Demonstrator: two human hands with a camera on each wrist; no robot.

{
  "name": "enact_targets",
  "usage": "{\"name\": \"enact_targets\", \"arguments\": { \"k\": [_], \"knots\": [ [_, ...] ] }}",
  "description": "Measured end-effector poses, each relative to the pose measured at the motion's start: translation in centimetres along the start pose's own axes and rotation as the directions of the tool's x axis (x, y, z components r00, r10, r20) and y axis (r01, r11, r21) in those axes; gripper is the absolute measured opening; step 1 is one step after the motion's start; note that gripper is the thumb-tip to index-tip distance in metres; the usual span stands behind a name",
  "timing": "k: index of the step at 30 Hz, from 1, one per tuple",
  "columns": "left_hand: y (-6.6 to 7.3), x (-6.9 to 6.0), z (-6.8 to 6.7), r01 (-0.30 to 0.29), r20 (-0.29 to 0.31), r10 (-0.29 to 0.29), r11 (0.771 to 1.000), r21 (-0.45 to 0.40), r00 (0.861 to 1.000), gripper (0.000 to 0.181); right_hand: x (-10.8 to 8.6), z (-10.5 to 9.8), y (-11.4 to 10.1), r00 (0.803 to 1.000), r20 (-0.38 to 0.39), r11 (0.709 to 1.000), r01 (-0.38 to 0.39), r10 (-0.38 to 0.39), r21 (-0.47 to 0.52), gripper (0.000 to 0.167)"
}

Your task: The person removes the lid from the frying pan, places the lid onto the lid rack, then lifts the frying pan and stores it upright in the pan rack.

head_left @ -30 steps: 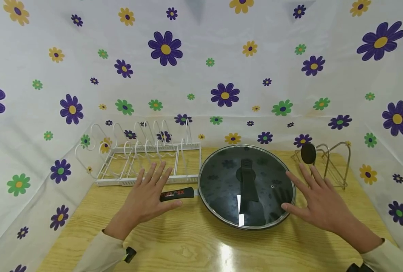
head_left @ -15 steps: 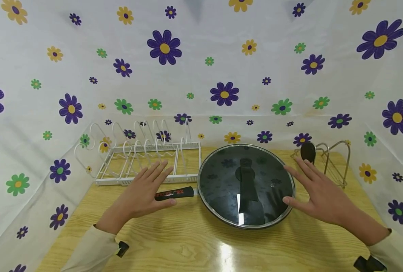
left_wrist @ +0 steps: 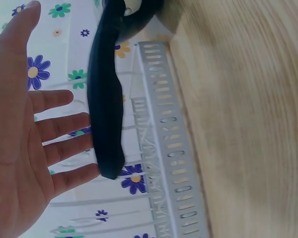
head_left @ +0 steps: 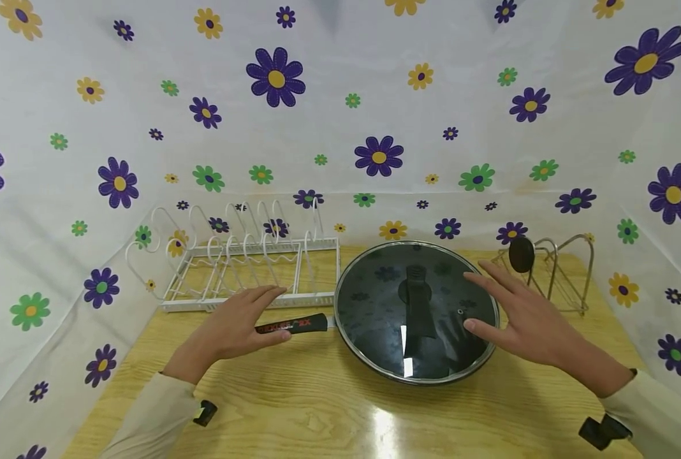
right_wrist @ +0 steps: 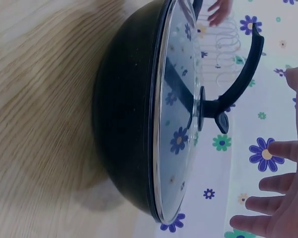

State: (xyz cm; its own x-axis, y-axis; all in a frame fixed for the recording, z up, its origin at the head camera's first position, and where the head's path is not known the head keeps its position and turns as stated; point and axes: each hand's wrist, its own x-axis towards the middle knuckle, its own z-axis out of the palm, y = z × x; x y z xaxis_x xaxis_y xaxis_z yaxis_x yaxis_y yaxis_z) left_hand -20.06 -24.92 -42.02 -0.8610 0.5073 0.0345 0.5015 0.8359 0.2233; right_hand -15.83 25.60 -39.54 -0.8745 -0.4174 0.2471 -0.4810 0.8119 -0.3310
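A black wok (right_wrist: 121, 114) sits on the table, covered by a glass lid (head_left: 369, 299) with a metal rim. On the lid an upright black lid handle (right_wrist: 241, 74) rises and curves. The wok's long black handle (head_left: 303, 323) points left. My left hand (head_left: 231, 328) hovers by its end, fingers extended and thumb apart; the left wrist view shows no grip, and I cannot tell whether the fingertips touch. My right hand (head_left: 532, 322) is above the lid's right edge, fingers spread, holding nothing; in the right wrist view it is apart from the lid handle.
Behind the left hand stands a white wire rack (head_left: 248, 301) with several looped dividers. At the back right is a smaller metal rack (head_left: 587, 280), with a dark oval piece (head_left: 521, 255) at its left end. A flower-printed sheet (head_left: 323, 127) surrounds the wooden table (head_left: 294, 408).
My left hand has drawn back left along the wok's handle, its fingers lower. The right hand has moved left, further over the lid's edge. Wok and lid have stayed still.
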Motion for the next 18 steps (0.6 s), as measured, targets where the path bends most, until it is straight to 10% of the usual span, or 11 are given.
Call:
{"name": "enact_targets", "arguments": {
  "k": [18],
  "knots": [
    [-1.8, 0.1, 2.3, 0.044, 0.048, -0.039, 0.993, -0.108, 0.998, 0.083, 2.3, 2.1, -1.6, 0.998, -0.044, 0.965, -0.039, 0.052, 0.26, 0.06]
  ]
}}
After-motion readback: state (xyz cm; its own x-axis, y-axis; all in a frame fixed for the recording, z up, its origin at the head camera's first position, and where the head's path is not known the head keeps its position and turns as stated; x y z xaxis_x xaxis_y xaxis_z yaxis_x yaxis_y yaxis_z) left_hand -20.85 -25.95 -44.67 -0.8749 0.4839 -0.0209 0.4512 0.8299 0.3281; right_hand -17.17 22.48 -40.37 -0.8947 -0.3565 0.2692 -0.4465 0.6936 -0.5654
